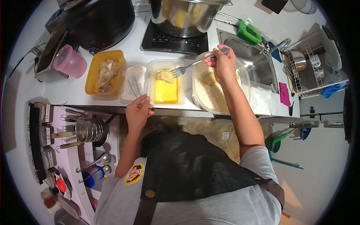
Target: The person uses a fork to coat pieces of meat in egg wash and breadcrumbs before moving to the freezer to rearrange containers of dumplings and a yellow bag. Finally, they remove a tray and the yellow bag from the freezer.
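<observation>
My right hand [224, 63] is closed around the handle of a metal fork [183, 70], whose tines reach a coated piece of food [165, 77]. That piece is at the far end of a clear container of yellow liquid [167, 92], which looks like beaten egg. In my left hand [138, 112] is a thin, pronged metal utensil [135, 88] with a dark handle end. Its prongs extend over a container of white powder [133, 77]. Left of that, pale raw pieces [107, 75] fill a yellow tub [90, 88]. A large round tub of crumbs [212, 95] lies below my right forearm.
A steel pot [183, 18] stands on a black induction cooker [174, 43] behind the containers. To the right are a sink [245, 60] and dish rack [315, 71]; a pink cup [70, 62] stands left. Strainers [89, 129] hang below the counter.
</observation>
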{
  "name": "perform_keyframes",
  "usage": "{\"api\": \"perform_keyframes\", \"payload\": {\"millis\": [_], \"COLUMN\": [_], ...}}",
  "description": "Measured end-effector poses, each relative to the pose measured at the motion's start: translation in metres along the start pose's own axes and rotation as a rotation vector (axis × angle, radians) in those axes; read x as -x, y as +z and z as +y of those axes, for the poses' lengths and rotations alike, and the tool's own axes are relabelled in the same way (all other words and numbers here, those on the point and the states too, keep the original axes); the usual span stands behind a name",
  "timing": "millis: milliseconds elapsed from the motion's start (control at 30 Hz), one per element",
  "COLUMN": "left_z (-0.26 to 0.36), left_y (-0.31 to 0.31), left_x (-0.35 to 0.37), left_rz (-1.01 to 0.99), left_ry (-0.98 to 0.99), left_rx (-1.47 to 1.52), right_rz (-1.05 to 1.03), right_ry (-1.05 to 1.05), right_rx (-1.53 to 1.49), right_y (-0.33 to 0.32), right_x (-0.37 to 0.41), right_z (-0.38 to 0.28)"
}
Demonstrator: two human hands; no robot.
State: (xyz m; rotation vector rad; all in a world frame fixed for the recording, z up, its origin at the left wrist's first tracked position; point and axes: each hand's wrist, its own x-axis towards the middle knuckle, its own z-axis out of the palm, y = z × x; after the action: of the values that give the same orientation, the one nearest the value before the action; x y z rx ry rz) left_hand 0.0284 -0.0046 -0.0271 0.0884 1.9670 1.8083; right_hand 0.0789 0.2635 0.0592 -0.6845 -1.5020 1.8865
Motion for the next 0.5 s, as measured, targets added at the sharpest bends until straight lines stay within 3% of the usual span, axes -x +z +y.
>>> {"api": "perform_keyframes", "payload": {"millis": [133,300,433,500], "left_z": [0.001,0.008,0.006,0.006], "left_y": [-0.010,-0.020,-0.022,-0.019], "left_x": [0.001,-0.001,-0.004,-0.003], "left_rz": [0.079,0.203,0.246,0.242], "left_ry": [0.172,0.235,0.266,0.276], "left_rx": [0.011,0.069,0.067,0.068], "right_rz": [0.059,0.060,0.275,0.252], "right_ry": [-0.075,-0.298,-0.336,-0.358], "right_rx": [-0.067,-0.086,0.214,0.280], "right_y": [-0.023,-0.095,-0.134,-0.142], "right_x": [0.000,0.012,0.038,0.047], "right_z": [-0.029,-0.074,-0.081,-0.066]}}
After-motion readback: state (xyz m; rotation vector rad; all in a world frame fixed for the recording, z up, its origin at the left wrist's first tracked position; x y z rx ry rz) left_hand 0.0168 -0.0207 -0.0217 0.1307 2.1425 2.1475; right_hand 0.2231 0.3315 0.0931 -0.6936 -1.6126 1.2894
